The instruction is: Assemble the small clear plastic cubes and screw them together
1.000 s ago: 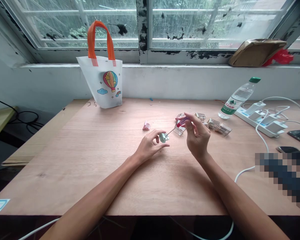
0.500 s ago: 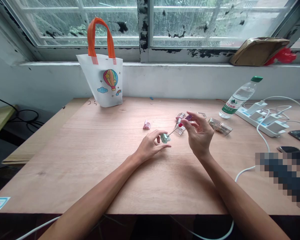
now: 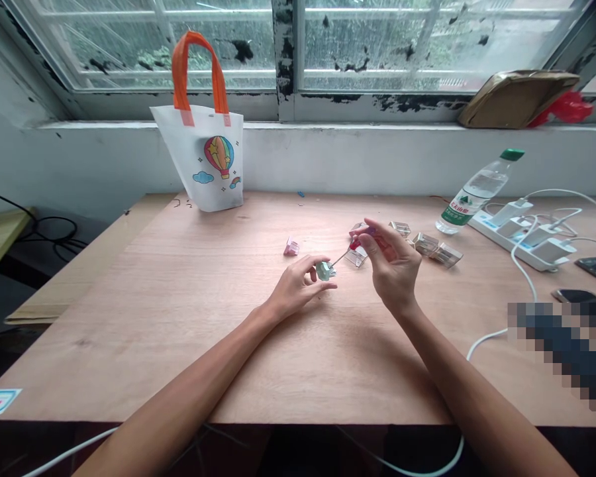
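Note:
Between the thumb and fingers of my left hand (image 3: 300, 281) is a small pale green translucent piece (image 3: 324, 270). My right hand (image 3: 395, 265) grips a screwdriver (image 3: 353, 245) with a red and purple handle. Its thin metal shaft slants down to the left, and the tip meets the green piece; exactly where it touches is too small to tell. A small pink translucent piece (image 3: 291, 247) lies on the table beyond my left hand. Clear box-like pieces (image 3: 356, 257) lie behind the screwdriver, partly hidden by my right hand.
More clear pieces (image 3: 426, 244) lie right of my right hand. Behind them a water bottle (image 3: 469, 199) leans beside a white power strip (image 3: 521, 245) with plugs and cables. A white bag (image 3: 179, 152) with orange handles stands at the back left. Phones (image 3: 576, 295) lie at the right.
My right hand has shifted slightly left and its fingers have turned on the screwdriver handle. The green piece in my left hand has moved a little left and up.

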A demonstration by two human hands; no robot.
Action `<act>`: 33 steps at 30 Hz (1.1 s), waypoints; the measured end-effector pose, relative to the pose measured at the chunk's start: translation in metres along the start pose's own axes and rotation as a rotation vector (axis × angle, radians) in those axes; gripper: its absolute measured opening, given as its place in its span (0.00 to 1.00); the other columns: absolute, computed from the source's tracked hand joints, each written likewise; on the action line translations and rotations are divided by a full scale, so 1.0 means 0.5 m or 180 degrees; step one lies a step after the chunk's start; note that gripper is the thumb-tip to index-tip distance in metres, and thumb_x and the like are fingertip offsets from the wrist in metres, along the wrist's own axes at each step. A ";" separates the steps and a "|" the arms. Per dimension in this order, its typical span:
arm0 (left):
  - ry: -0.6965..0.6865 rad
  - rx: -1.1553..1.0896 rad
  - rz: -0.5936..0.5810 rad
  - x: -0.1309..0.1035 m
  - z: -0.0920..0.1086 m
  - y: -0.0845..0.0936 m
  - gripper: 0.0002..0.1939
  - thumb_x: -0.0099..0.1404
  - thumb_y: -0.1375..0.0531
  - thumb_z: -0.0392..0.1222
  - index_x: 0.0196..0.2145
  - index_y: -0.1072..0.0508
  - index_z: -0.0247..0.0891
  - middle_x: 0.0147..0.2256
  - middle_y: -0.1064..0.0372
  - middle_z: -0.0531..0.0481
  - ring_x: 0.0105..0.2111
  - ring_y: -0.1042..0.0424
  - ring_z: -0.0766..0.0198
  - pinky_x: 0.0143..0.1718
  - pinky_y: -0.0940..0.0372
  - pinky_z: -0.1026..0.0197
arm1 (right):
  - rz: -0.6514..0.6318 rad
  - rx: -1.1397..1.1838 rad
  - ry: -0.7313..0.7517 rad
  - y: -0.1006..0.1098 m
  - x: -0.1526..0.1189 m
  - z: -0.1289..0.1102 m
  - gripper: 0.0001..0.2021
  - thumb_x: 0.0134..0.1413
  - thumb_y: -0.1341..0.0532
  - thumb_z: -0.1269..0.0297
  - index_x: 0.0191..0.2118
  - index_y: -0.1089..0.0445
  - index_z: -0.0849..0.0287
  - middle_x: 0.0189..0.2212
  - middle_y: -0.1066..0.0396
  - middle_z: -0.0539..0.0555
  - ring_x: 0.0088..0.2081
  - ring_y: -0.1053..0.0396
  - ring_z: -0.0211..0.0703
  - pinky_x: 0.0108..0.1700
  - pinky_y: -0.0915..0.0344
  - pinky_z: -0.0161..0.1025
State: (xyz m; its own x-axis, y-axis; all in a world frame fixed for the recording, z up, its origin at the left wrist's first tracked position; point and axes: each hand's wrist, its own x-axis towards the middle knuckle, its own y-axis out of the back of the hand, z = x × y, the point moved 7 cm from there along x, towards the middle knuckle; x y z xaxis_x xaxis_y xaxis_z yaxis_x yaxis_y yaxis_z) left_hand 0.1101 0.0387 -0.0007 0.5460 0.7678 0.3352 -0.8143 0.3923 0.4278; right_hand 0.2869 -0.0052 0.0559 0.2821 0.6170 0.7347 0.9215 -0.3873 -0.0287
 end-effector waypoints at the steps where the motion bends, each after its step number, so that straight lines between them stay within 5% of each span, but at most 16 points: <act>1: 0.0009 -0.0004 0.0011 0.000 0.000 0.000 0.25 0.62 0.29 0.47 0.55 0.27 0.41 0.49 0.27 0.45 0.34 0.33 0.66 0.34 0.31 0.62 | -0.0048 -0.0007 -0.0008 -0.003 -0.002 -0.002 0.16 0.67 0.38 0.64 0.58 0.28 0.50 0.42 0.22 0.53 0.40 0.22 0.43 0.46 0.21 0.49; 4: 0.0036 -0.0012 0.0079 0.000 0.001 0.003 0.26 0.62 0.29 0.47 0.56 0.27 0.40 0.50 0.27 0.44 0.34 0.32 0.66 0.34 0.31 0.62 | -0.0087 -0.0064 0.0045 -0.008 -0.006 -0.008 0.16 0.69 0.41 0.63 0.59 0.29 0.50 0.43 0.22 0.53 0.41 0.22 0.43 0.45 0.21 0.49; 9: 0.0012 0.0000 0.0090 0.000 0.001 0.003 0.25 0.63 0.30 0.47 0.56 0.28 0.41 0.51 0.28 0.45 0.35 0.31 0.65 0.33 0.30 0.63 | 0.0092 -0.0201 0.0071 0.001 -0.002 -0.003 0.11 0.61 0.33 0.61 0.49 0.23 0.49 0.40 0.24 0.51 0.40 0.22 0.44 0.45 0.22 0.47; 15: 0.0019 -0.0015 0.0083 0.000 0.000 0.002 0.25 0.63 0.30 0.47 0.55 0.28 0.40 0.51 0.27 0.45 0.35 0.31 0.65 0.33 0.30 0.63 | 0.0047 0.0127 -0.0213 -0.001 -0.004 0.001 0.17 0.69 0.41 0.62 0.61 0.30 0.48 0.41 0.21 0.53 0.40 0.21 0.44 0.46 0.22 0.50; 21: -0.0032 0.0036 0.0018 -0.003 0.002 -0.001 0.24 0.64 0.31 0.46 0.56 0.28 0.41 0.51 0.28 0.45 0.35 0.32 0.66 0.33 0.30 0.63 | 0.0195 -0.0122 -0.0027 0.011 0.000 -0.004 0.11 0.60 0.32 0.60 0.49 0.21 0.45 0.39 0.26 0.51 0.40 0.24 0.43 0.42 0.22 0.45; 26: -0.0107 0.0068 -0.0063 -0.003 0.004 -0.005 0.23 0.65 0.31 0.46 0.56 0.28 0.41 0.51 0.29 0.44 0.35 0.32 0.66 0.34 0.29 0.62 | 0.0193 0.0002 -0.0224 0.008 -0.003 0.009 0.21 0.68 0.40 0.59 0.64 0.35 0.45 0.41 0.24 0.52 0.41 0.22 0.44 0.45 0.21 0.49; 29: -0.0132 0.0115 -0.0068 -0.003 0.006 -0.005 0.23 0.65 0.31 0.46 0.56 0.28 0.42 0.50 0.28 0.45 0.35 0.32 0.66 0.34 0.29 0.62 | 0.0114 -0.0131 -0.0255 0.003 -0.006 0.011 0.14 0.70 0.43 0.57 0.57 0.29 0.47 0.46 0.25 0.55 0.44 0.23 0.46 0.47 0.22 0.51; 33: -0.0174 0.0143 -0.0096 -0.002 0.006 -0.007 0.23 0.65 0.32 0.46 0.56 0.28 0.42 0.50 0.28 0.45 0.35 0.31 0.66 0.35 0.29 0.61 | 0.0292 -0.0497 0.0040 0.019 -0.003 0.004 0.09 0.63 0.34 0.57 0.48 0.22 0.47 0.43 0.28 0.53 0.43 0.23 0.46 0.45 0.22 0.48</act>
State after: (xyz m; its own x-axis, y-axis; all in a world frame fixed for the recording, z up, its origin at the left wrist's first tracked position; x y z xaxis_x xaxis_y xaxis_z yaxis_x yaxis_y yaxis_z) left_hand 0.1129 0.0353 0.0001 0.5812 0.7266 0.3664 -0.7882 0.3908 0.4754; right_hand 0.2957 -0.0085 0.0533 0.3589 0.5660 0.7422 0.8392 -0.5437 0.0089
